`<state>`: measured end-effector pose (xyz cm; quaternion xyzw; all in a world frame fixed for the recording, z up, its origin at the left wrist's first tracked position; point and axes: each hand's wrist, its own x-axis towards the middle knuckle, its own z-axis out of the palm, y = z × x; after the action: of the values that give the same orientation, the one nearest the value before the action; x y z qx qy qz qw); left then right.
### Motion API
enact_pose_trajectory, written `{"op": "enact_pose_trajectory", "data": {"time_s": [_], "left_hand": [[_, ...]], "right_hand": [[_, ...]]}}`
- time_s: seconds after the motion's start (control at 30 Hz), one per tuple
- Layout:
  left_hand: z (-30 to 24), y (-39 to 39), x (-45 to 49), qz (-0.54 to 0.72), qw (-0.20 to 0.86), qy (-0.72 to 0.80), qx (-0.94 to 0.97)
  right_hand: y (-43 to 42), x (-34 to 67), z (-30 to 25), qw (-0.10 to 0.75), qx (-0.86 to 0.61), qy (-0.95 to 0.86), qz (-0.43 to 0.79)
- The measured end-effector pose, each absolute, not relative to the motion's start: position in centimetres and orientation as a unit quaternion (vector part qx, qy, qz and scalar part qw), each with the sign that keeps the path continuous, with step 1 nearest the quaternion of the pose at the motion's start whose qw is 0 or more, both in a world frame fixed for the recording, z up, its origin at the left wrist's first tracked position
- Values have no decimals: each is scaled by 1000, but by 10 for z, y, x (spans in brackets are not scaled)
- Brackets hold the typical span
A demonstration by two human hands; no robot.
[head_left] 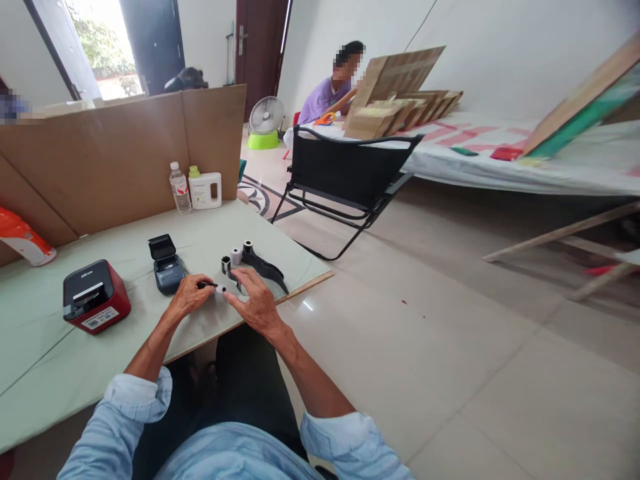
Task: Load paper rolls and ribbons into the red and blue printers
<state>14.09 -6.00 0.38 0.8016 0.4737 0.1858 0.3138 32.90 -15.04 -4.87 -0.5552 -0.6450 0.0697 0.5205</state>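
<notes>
"Where do we have the small white roll (219,289)?"
"Between our hands, near the table (310,265) edge and the lid-up device (167,270). Our left hand (190,295) pinches a dark strip (207,285) next to the roll."
"And our right hand (257,305)?"
"Fingers spread, thumb tip right by the roll."

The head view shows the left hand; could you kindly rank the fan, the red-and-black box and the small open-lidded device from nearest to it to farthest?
1. Open-lidded device: just beyond the left hand, slightly to its left.
2. Red-and-black box: farther left on the table.
3. Fan: on the floor, well past the table.
</notes>
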Motion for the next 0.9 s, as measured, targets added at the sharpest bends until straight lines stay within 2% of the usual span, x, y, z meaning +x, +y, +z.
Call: {"op": "enact_pose_trajectory", "data": {"time_s": [0.17, 0.23, 0.33, 0.47, 0.57, 0.9], "left_hand": [[8, -73, 131, 206, 351, 452, 794], [11, -77, 123, 220, 387, 444, 778], [14, -81, 108, 251, 481, 410, 733], [16, -87, 95, 270, 581, 361, 678], [18, -92, 93, 280, 594, 356, 665], [33, -103, 86, 260, 535, 408, 693]], "right_hand": [[-148, 307, -41, 495, -540, -660, 167], [-145, 301, -42, 526, -532, -627, 219], [-143, 295, -41, 574, -507, -531, 362], [-141, 288, -35, 603, -459, -428, 492], [-139, 279, -32, 603, -446, -425, 507], [-133, 273, -21, 571, -451, -518, 451]]}}
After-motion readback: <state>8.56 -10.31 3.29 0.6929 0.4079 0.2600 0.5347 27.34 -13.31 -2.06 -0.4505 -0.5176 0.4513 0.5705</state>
